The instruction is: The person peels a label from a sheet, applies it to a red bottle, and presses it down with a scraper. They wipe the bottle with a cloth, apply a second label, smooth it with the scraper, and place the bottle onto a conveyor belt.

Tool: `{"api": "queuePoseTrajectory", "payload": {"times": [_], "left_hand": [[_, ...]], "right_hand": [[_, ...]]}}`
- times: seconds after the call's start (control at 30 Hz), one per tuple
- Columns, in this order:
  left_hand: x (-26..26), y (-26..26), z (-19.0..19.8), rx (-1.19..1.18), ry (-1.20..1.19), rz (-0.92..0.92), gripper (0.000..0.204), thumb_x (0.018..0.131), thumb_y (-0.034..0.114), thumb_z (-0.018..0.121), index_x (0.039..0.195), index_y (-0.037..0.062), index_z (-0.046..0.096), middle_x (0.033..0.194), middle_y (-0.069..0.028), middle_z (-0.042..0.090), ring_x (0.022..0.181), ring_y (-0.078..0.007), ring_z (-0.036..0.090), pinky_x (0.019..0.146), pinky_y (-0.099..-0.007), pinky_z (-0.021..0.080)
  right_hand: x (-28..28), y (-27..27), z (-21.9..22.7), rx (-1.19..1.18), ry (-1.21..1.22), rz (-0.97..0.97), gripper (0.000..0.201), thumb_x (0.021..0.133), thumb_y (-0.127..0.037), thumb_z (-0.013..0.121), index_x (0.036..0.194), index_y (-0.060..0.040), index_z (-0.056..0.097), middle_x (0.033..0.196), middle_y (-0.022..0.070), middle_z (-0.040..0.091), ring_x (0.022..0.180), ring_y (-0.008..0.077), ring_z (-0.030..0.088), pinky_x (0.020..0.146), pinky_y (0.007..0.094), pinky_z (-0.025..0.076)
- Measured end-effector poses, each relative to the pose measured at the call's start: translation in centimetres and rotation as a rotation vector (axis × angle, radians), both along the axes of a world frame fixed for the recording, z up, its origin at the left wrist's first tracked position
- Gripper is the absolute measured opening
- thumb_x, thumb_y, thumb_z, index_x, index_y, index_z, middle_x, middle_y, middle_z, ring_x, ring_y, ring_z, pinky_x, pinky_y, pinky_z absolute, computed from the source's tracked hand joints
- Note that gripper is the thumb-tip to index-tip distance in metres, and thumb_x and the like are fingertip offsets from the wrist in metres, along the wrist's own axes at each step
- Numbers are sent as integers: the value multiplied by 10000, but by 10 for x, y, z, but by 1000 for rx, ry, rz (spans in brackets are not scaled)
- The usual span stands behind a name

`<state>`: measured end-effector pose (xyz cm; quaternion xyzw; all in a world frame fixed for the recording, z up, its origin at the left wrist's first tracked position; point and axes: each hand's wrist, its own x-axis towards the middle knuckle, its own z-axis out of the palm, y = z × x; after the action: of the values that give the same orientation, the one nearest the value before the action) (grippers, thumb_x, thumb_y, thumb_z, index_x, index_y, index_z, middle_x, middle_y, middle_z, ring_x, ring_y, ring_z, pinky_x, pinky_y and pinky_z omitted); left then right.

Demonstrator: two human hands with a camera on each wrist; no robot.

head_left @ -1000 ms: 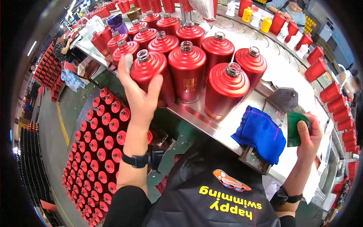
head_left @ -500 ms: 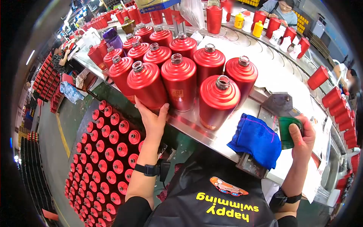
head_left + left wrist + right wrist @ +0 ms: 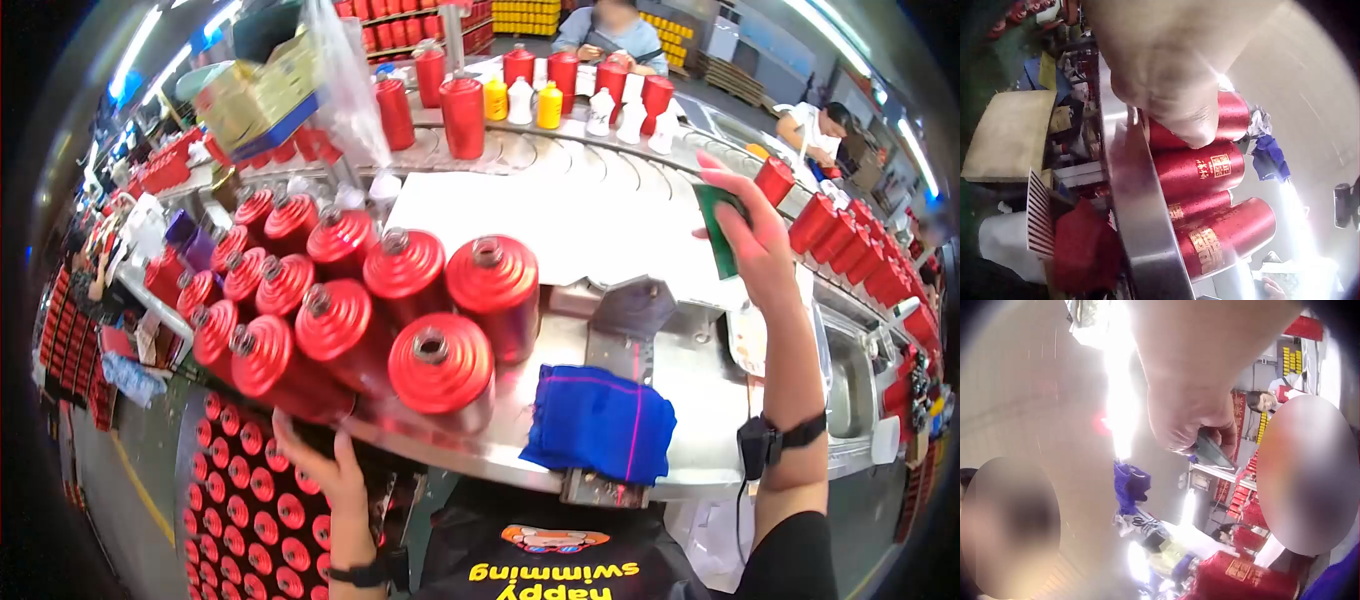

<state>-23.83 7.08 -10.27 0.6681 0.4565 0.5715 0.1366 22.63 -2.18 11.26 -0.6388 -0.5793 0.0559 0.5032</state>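
Note:
Red glass-necked bottles stand grouped on the metal table, with one bottle [image 3: 268, 360] leaning at its front left edge. At that bottle's lower part is my left hand [image 3: 328, 472], thumb and fingers spread and touching near its base. In the left wrist view, red bottles [image 3: 1200, 169] with gold marks lie past the fingers, which partly cover one. My right hand [image 3: 757, 235], raised at the right over the table, pinches a flat green piece [image 3: 718, 228]. A blue cloth [image 3: 600, 425] drapes over a metal fixture [image 3: 632, 310] between the hands, a pink line across it.
A white sheet [image 3: 520, 215] covers the table behind the bottles. Beyond runs a curved line with red bottles [image 3: 462, 120] and yellow bottles [image 3: 549, 105]. More red bottles [image 3: 238, 480] stand packed low at left. A sink [image 3: 848, 385] is at right. Other people sit farther back.
My view has swung right and up. The right hand has risen away from the blue cloth with the green piece. The left hand has dropped from the bottle's shoulder to its base.

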Motion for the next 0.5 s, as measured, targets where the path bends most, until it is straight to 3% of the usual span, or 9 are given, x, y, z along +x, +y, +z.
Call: {"api": "queuePoseTrajectory", "payload": {"times": [0.1,0.13,0.17,0.2,0.23,0.3,0.4,0.5], "left_hand": [[-18,-32,-5,61,276,11,673,823,83,593,1385,-77,258,1403,-251,326,1303,-392,329,1124,-496,204],[-29,-40,-20,49,345,15,670,804,94,613,1364,-89,293,1377,-257,357,1285,-396,341,1103,-502,223],[-33,-52,-24,-1,406,-21,639,820,20,541,1379,-91,251,1396,-245,338,1298,-363,355,1123,-460,238],[-39,-64,-36,-125,377,5,630,825,36,559,1370,-89,269,1401,-241,332,1290,-363,360,1117,-461,246],[-57,-62,-62,-132,237,-121,587,833,53,567,1344,-67,304,1393,-237,344,1303,-347,346,1107,-443,256],[-49,-64,-46,-149,277,-122,426,836,126,609,1213,-27,483,1278,-234,501,1205,-319,481,1009,-403,382],[-37,-54,-3,-142,412,-223,339,919,136,640,1213,32,508,1220,-158,518,1001,-278,543,880,-383,441],[-25,-50,19,-132,200,-203,275,945,88,588,1197,9,511,1090,-122,540,943,-261,552,855,-353,447]], "right_hand": [[44,79,4,-140,-335,104,344,893,63,410,1175,-29,586,1340,93,542,1161,229,554,968,353,451],[62,117,1,-83,-564,144,347,882,60,424,1174,-30,589,1314,117,549,1153,261,557,960,355,456],[75,158,-5,-27,-793,188,351,871,58,438,1174,-31,591,1289,141,556,1144,293,560,951,357,461],[78,197,-7,-83,-798,186,348,862,56,453,1167,-28,598,1267,159,558,1139,307,559,951,363,462],[75,234,-8,-139,-800,184,345,852,54,468,1159,-24,604,1245,176,560,1134,321,558,950,369,463],[66,296,-7,-207,-915,116,409,855,36,482,1248,-52,555,1233,187,560,1138,362,554,956,419,456],[58,366,-21,-273,-838,-61,457,854,-60,522,1300,-160,517,1223,207,557,1096,424,561,946,491,459],[73,409,-40,-338,-827,-150,499,887,-95,511,1361,-237,442,1255,202,536,1103,461,542,930,534,456]]}}
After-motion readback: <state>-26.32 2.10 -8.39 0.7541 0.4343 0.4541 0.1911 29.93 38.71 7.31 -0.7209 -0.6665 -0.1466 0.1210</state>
